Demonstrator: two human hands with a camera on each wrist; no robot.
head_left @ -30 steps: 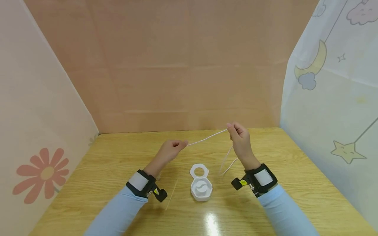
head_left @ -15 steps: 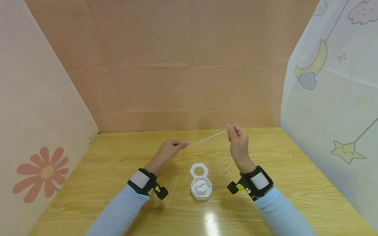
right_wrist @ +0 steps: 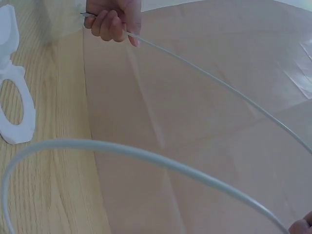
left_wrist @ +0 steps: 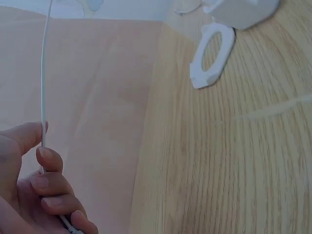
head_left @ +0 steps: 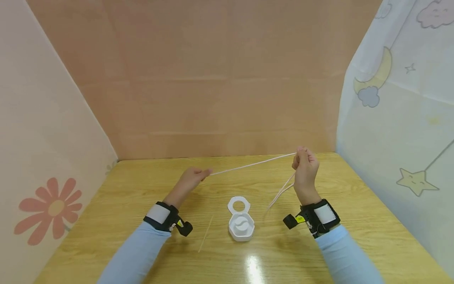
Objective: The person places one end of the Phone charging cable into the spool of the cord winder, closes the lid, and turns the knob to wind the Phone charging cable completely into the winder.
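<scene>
Cord (head_left: 253,163) runs taut above the table (head_left: 142,189) between the left hand (head_left: 189,177) and right hand (head_left: 305,167), each pinching it, slack trailing below the right; an even pull and firm pinches should prevent slipping.

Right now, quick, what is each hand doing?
Left hand: closed, pinching one end of the white cord.
Right hand: closed, gripping the cord further along; the rest hangs below it.
</scene>
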